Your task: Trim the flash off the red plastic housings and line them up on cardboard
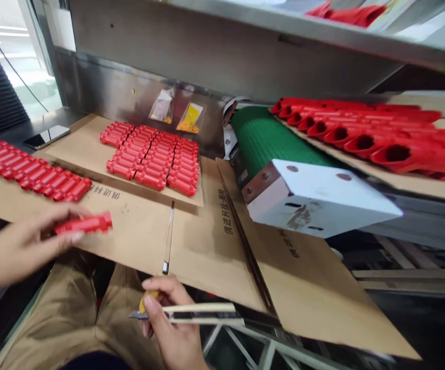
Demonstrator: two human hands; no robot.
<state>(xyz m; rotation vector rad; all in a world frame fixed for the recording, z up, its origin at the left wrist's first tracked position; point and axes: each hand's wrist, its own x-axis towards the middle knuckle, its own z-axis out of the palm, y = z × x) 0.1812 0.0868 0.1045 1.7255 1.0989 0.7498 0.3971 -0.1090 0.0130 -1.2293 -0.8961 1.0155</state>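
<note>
My left hand [33,241] grips one end of a red ribbed plastic part [87,224] between thumb and fingers, above the cardboard's near edge. In my right hand [176,318] is a utility knife [202,313] with its blade out to the left; a small yellow piece [147,301] is pinched beside the blade. Behind my left hand, a slanting row of similar red parts [33,172] lies side by side. Several more rows of red parts [155,156] rest on a raised cardboard sheet [87,139]. A thin metal strip [169,236] lies on the cardboard between my hands.
A green conveyor belt [276,139] with a white metal end cover [318,198] stands at the right. Larger red hollow parts [361,139] lie beyond it. Two small plastic bags [191,118] lean against the back wall, and a phone [47,137] lies at the left.
</note>
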